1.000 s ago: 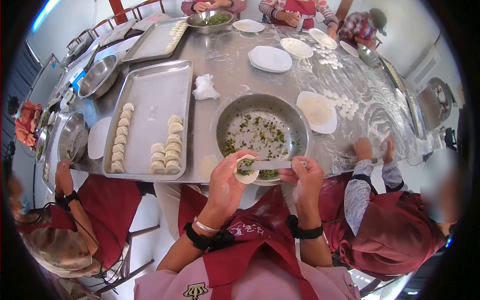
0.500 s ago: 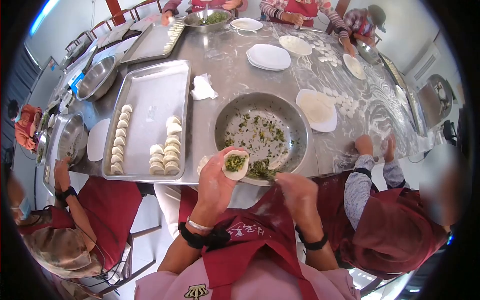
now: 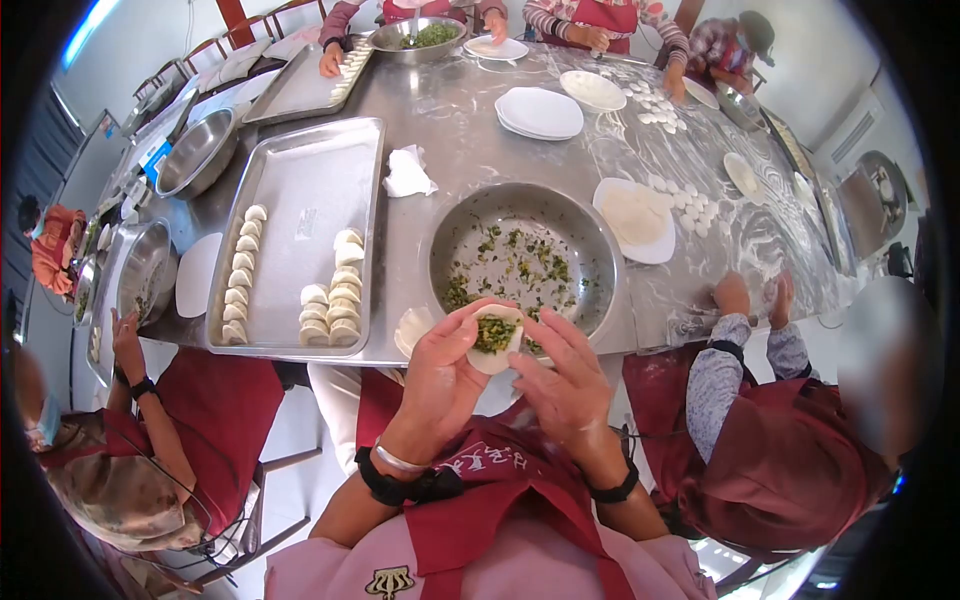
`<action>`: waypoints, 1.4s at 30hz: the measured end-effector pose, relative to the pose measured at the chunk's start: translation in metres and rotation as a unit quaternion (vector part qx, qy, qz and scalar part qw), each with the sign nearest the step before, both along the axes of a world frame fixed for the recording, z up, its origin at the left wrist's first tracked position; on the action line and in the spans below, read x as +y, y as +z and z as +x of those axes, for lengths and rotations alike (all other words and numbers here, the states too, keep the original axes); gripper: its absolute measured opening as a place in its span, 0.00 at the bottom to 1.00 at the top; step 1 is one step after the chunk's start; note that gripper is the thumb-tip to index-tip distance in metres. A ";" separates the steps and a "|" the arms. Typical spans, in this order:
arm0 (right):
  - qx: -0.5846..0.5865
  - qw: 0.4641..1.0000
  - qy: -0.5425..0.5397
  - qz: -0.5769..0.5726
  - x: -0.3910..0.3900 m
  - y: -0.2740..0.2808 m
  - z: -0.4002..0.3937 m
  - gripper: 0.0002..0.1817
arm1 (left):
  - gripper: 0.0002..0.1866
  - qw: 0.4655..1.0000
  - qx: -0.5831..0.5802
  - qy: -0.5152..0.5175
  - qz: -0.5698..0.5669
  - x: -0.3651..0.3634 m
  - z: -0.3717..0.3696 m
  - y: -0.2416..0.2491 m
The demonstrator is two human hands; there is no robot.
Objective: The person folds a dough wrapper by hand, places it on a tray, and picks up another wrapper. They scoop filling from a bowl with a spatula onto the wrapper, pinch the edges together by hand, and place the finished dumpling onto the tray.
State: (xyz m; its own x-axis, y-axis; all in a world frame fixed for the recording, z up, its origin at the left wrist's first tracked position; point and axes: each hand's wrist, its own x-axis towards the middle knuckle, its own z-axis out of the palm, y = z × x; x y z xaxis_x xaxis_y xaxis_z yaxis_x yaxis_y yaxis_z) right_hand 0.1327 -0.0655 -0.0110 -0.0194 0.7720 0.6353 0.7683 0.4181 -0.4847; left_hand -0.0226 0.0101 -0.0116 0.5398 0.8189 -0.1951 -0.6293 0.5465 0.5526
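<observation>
My left hand holds a round dumpling wrapper with chopped green and yellow filling at its centre. From the other side, the fingers of my right hand grip the wrapper's right edge. The wrapper is still unfolded, over the near rim of a large metal bowl that has bits of filling scattered over its bottom. Pale wrappers lie on the table edge, partly behind my left hand.
A metal tray to the left carries rows of folded dumplings. Crumpled white paper, stacked white plates and a plate of wrappers lie beyond. Co-workers sit on both sides; floured dough pieces are at right.
My right hand has come up from the bowl's near edge to the wrapper, and both hands now hold it. Across the table, a co-worker's hand has left a plate at the right.
</observation>
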 end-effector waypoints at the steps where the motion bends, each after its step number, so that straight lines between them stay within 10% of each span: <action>1: -0.017 0.999 0.009 0.028 0.002 -0.003 -0.002 0.20 | 0.19 1.000 0.001 -0.001 -0.004 -0.002 0.001 0.001; 20: 0.095 0.990 -0.064 0.076 0.017 0.011 -0.016 0.07 | 0.20 0.997 0.058 -0.032 0.042 -0.023 0.002 0.017; 23: 0.112 0.989 -0.062 0.072 0.017 0.012 -0.014 0.08 | 0.24 0.965 0.151 -0.051 0.208 -0.025 -0.003 0.013; 38: 0.187 0.981 0.041 -0.018 0.015 0.012 0.001 0.12 | 0.23 0.890 0.356 -0.069 0.278 -0.023 -0.004 0.030; 42: 0.259 0.964 0.014 -0.057 0.008 0.021 -0.001 0.16 | 0.23 0.958 0.180 -0.009 0.223 -0.023 -0.002 0.004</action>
